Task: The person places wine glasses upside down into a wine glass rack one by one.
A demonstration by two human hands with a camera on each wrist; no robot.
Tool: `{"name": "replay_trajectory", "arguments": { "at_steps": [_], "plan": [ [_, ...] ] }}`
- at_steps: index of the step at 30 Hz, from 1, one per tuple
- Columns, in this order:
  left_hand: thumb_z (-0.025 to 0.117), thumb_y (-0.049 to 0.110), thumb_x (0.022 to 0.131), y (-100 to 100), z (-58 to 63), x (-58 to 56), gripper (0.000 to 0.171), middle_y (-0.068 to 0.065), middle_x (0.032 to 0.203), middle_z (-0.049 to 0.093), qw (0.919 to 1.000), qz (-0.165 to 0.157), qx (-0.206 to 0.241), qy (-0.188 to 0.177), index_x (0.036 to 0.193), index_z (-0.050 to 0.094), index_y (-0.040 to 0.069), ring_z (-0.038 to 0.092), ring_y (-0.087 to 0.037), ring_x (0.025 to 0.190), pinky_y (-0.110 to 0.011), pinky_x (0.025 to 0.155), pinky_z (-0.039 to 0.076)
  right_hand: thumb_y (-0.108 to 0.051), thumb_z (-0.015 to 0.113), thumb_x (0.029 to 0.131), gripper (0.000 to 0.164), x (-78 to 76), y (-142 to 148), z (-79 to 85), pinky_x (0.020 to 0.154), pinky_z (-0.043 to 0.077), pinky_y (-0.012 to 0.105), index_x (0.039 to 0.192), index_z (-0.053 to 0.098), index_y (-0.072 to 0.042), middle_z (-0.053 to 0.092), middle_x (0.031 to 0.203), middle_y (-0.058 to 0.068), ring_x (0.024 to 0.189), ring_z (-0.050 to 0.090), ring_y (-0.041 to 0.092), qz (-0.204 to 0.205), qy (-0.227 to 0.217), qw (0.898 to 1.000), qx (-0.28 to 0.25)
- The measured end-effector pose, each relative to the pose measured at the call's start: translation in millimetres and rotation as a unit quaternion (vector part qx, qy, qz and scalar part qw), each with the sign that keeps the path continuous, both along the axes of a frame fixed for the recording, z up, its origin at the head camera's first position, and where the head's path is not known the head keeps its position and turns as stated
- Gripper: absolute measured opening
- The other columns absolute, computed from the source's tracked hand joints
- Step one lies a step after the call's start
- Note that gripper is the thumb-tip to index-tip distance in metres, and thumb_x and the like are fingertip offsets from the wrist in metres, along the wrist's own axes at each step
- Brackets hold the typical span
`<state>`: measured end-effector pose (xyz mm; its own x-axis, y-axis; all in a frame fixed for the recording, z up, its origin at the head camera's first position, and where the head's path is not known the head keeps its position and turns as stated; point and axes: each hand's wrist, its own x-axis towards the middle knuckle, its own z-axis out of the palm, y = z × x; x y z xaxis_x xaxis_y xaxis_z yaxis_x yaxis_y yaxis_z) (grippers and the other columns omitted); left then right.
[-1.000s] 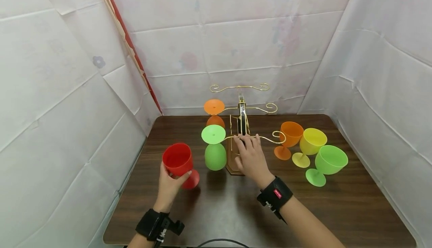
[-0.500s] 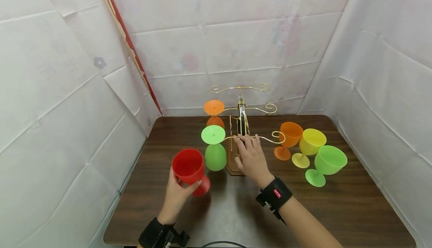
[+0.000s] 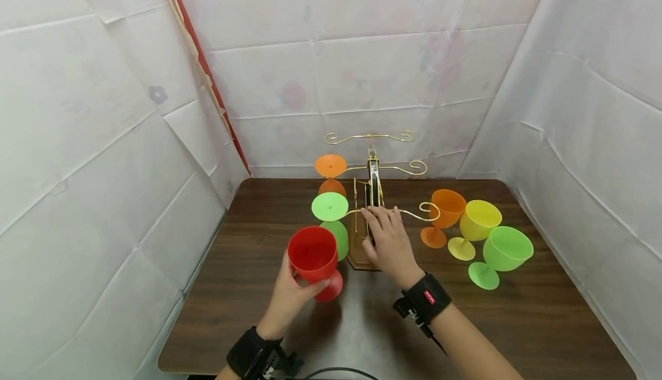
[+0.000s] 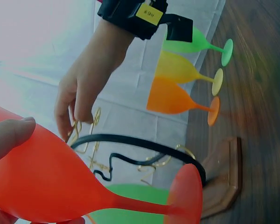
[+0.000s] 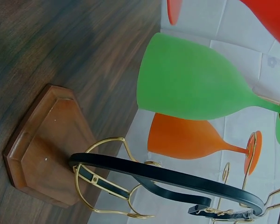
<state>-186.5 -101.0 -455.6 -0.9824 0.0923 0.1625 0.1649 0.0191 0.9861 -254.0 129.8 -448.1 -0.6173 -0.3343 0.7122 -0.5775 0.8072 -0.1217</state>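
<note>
My left hand (image 3: 292,294) grips a red goblet (image 3: 312,253) by its bowl, rim upward and foot below, thumb across the near side. The goblet is in front of the left side of a gold wire goblet rack (image 3: 373,167) and partly covers a green goblet (image 3: 330,207) hanging there upside down. My right hand (image 3: 390,245) holds the rack's front wire arm, fingers over it, beside the black curved post (image 5: 163,175). Behind the green goblet, an orange goblet (image 5: 186,135) hangs upside down from the middle arm. Both fingertips of that hand are mostly cut off in the right wrist view.
Orange (image 3: 447,207), yellow (image 3: 480,220) and light green (image 3: 508,249) goblets stand upright on the table right of the rack. The rack's wooden base (image 5: 51,144) rests on the dark wood table (image 3: 543,322). A white sheet (image 3: 279,75) hangs behind; a black cable (image 3: 341,370) lies at the front edge.
My left hand has carried the red goblet rightward, closer to the rack, so it now overlaps the hanging green goblet. My right hand has stayed on the rack's front arm.
</note>
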Motion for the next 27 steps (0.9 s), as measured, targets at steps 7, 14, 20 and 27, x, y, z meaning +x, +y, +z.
{"name": "replay_trajectory", "arguments": {
  "at_steps": [7,14,20,27],
  "plan": [
    [0.078,0.005,0.074,17,17.6,3.3,0.079,-0.004,0.135,0.045,0.9990,-0.041,0.015,-0.003,0.138,0.034,0.019,0.041,-0.028,0.122,-0.038,0.086,0.050,-0.007,0.059,0.077,0.054,2.1,2,2.9,0.103,0.028,0.062,0.130,0.051,-0.003,0.051,0.126,0.015,0.115,0.046,0.034,0.019,-0.018,1.000,-0.016],
    [0.076,0.001,0.074,34,41.3,12.1,0.079,-0.007,0.134,0.046,0.9960,-0.085,0.027,-0.011,0.139,0.033,0.015,0.041,-0.032,0.121,-0.039,0.087,0.049,-0.006,0.059,0.080,0.055,14.5,15,1.0,0.103,0.032,0.054,0.134,0.048,-0.005,0.050,0.131,0.012,0.121,0.042,0.030,0.086,-0.073,0.990,-0.082],
    [0.077,0.003,0.075,44,30.9,7.5,0.079,-0.005,0.135,0.045,0.9921,-0.121,0.035,0.000,0.139,0.033,0.017,0.041,-0.031,0.121,-0.040,0.088,0.049,-0.003,0.069,0.080,0.069,39.4,31,-3.1,0.094,0.046,0.046,0.142,0.038,-0.007,0.045,0.139,0.009,0.123,0.041,0.025,0.224,-0.229,0.930,-0.183],
    [0.076,0.005,0.076,56,34.4,10.8,0.078,-0.010,0.137,0.043,0.9833,-0.174,0.041,0.033,0.140,0.031,0.009,0.039,-0.032,0.122,-0.036,0.089,0.050,-0.021,0.071,0.083,0.076,52.6,35,-12.5,0.093,0.048,0.034,0.146,0.028,-0.017,0.039,0.142,0.005,0.123,0.043,0.020,0.307,-0.385,0.821,-0.288]
  ]
}}
